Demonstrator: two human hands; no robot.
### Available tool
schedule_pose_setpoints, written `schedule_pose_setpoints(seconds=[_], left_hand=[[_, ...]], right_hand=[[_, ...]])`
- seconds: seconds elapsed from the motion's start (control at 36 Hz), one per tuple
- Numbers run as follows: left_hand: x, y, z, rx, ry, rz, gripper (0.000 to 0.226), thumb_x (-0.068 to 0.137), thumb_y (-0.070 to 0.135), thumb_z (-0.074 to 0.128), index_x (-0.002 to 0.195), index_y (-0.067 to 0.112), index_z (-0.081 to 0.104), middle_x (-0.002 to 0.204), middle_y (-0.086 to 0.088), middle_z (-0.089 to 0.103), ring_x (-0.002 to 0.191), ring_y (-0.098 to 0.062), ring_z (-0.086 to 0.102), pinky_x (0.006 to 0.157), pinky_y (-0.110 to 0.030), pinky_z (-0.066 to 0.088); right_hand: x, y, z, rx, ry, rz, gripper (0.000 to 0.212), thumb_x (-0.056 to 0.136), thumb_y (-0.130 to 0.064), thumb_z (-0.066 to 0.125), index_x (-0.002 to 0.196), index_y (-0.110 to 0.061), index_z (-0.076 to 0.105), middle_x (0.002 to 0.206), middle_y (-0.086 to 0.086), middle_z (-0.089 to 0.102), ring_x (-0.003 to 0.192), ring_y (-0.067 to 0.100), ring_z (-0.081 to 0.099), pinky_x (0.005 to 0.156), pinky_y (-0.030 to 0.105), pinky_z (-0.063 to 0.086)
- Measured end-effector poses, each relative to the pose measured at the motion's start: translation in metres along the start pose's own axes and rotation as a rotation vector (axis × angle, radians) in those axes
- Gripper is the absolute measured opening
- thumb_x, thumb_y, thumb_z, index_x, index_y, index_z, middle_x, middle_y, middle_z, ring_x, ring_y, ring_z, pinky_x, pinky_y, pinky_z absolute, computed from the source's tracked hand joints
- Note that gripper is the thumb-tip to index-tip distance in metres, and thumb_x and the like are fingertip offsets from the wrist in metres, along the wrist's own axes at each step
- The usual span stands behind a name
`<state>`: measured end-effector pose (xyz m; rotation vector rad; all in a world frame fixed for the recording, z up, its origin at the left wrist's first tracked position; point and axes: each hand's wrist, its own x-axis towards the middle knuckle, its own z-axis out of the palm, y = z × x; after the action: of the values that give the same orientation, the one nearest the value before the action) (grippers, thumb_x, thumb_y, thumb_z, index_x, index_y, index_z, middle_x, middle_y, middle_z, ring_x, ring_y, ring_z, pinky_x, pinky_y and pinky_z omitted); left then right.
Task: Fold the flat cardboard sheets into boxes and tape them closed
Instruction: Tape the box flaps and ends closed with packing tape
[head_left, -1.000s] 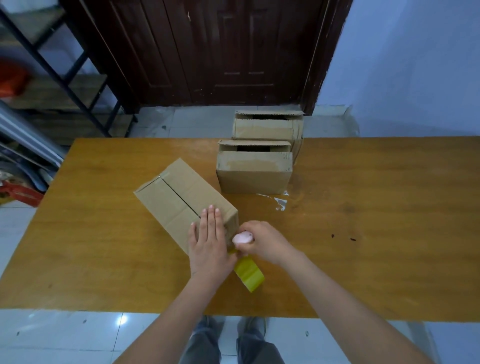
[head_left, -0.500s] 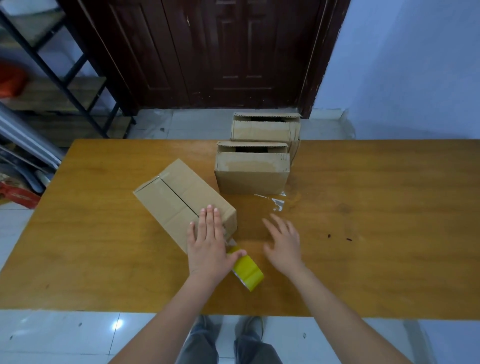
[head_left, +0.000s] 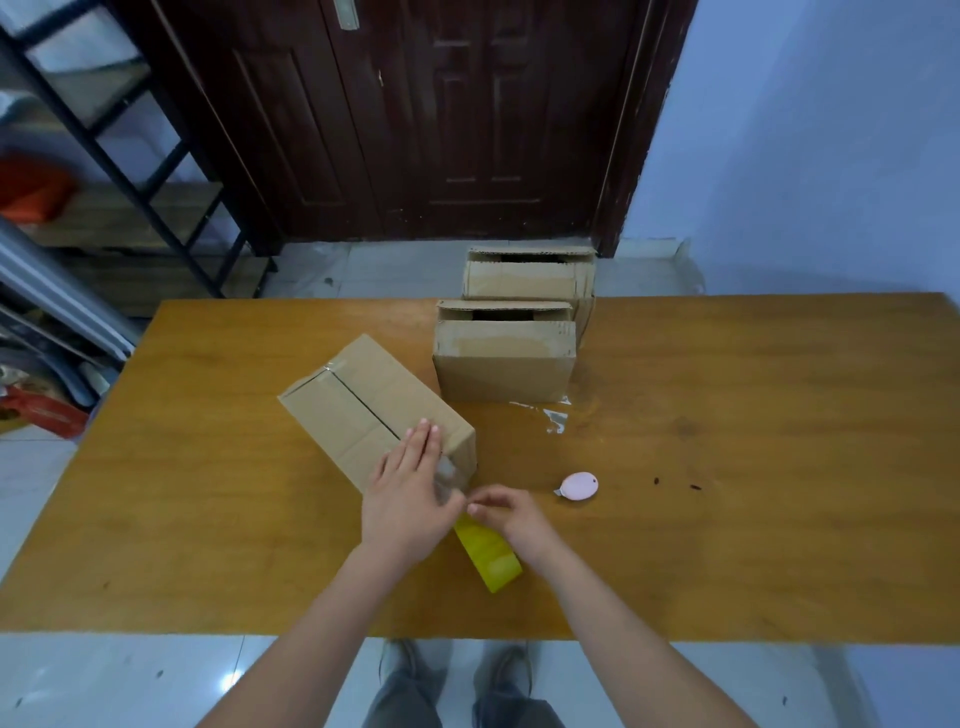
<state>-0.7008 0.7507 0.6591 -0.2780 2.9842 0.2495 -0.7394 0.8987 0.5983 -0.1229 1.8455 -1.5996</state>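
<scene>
Left hand (head_left: 410, 493) is pressing flat on the box (head_left: 374, 410), fingers straight; right hand (head_left: 511, 519) is pinching the clear tape end by the roll (head_left: 491, 558)

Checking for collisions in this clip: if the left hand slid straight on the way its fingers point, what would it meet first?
Probably nothing new: the left hand already lies on the angled box, pointing along its top. Past its far end looks like bare table, though depth is unclear.

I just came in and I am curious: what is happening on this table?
A person is taping a brown cardboard box shut. The left hand presses flat on it, while the right hand pinches clear tape beside the yellow tape roll. A small pink cutter lies nearby.
</scene>
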Motion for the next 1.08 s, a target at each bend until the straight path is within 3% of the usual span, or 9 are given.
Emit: schedule_pose_setpoints(seconds=[0.17,0.25,0.33,0.44,0.56,0.64,0.75,0.86,1.08], left_hand=[[0.007,-0.006,0.002,-0.038,0.108,-0.01,0.064,0.087,0.05,0.023,0.134,0.02,0.053,0.142,0.003,0.048,0.124,-0.021,0.052,0.091,-0.037,0.046],[0.007,-0.008,0.007,-0.01,0.182,0.011,0.053,0.088,0.041,0.033,0.123,0.016,0.063,0.128,-0.001,0.061,0.109,-0.023,0.063,0.079,-0.035,0.051],[0.008,-0.009,0.013,0.02,0.252,0.04,0.046,0.089,0.037,0.044,0.125,0.015,0.062,0.13,-0.003,0.06,0.112,-0.023,0.061,0.083,-0.035,0.046],[0.008,-0.009,0.018,0.066,0.274,0.063,0.047,0.085,0.029,0.061,0.128,0.011,0.059,0.131,-0.008,0.059,0.115,-0.028,0.059,0.083,-0.04,0.05],[0.008,-0.007,0.019,0.136,0.105,0.032,0.085,0.06,0.028,0.086,0.135,0.01,0.051,0.135,-0.009,0.054,0.12,-0.029,0.055,0.083,-0.042,0.049],[0.007,-0.007,0.016,0.109,0.119,0.026,0.066,0.082,0.043,0.064,0.136,0.01,0.049,0.138,-0.007,0.053,0.123,-0.027,0.053,0.088,-0.041,0.044],[0.007,-0.001,0.012,0.025,0.139,-0.052,0.053,0.097,0.035,0.022,0.141,0.013,0.042,0.145,-0.004,0.044,0.13,-0.022,0.045,0.097,-0.038,0.035],[0.012,0.008,0.01,-0.07,0.058,-0.208,0.05,0.103,0.029,0.019,0.152,0.022,0.007,0.159,0.004,0.001,0.146,-0.014,0.004,0.11,-0.035,0.014],[0.018,0.042,-0.018,-0.521,-0.021,-0.503,0.045,0.1,0.018,0.035,0.145,0.013,0.029,0.159,-0.007,0.0,0.145,-0.025,-0.002,0.112,-0.046,0.011]], right_hand=[[-0.004,0.006,0.001,-0.052,0.038,-0.04,0.007,0.085,-0.004,0.064,0.09,-0.003,0.069,0.094,0.003,0.065,0.085,-0.009,0.058,0.082,0.005,0.04],[-0.01,0.01,-0.003,-0.024,0.066,-0.032,0.007,0.085,-0.002,0.064,0.085,-0.004,0.071,0.098,-0.002,0.064,0.092,-0.005,0.058,0.084,0.007,0.04],[-0.014,0.011,-0.006,-0.033,0.064,-0.039,0.021,0.084,-0.009,0.068,0.076,-0.028,0.069,0.106,-0.007,0.062,0.104,0.006,0.056,0.095,0.021,0.04],[-0.017,0.012,-0.007,-0.039,0.057,-0.034,0.02,0.084,-0.012,0.068,0.076,-0.03,0.067,0.107,-0.011,0.06,0.103,-0.004,0.053,0.092,0.02,0.039],[-0.019,0.011,-0.005,-0.011,0.075,-0.038,0.016,0.085,-0.012,0.066,0.078,-0.026,0.068,0.109,-0.009,0.061,0.102,-0.003,0.054,0.093,0.017,0.039],[-0.019,0.01,-0.005,0.005,0.08,-0.041,0.017,0.086,-0.01,0.065,0.078,-0.025,0.068,0.109,-0.006,0.061,0.101,-0.001,0.055,0.092,0.018,0.041],[-0.019,0.007,-0.006,0.052,0.092,-0.018,0.022,0.087,-0.004,0.062,0.076,-0.022,0.067,0.1,-0.01,0.062,0.093,0.0,0.057,0.082,0.011,0.043],[-0.017,-0.002,-0.009,0.08,0.15,0.047,0.021,0.087,-0.003,0.062,0.077,-0.021,0.067,0.088,-0.003,0.066,0.081,0.009,0.059,0.068,0.014,0.045],[-0.014,-0.038,-0.031,-0.005,0.339,-0.003,0.027,0.084,0.002,0.062,0.068,-0.019,0.066,0.083,-0.003,0.066,0.086,0.015,0.058,0.083,0.026,0.044]])
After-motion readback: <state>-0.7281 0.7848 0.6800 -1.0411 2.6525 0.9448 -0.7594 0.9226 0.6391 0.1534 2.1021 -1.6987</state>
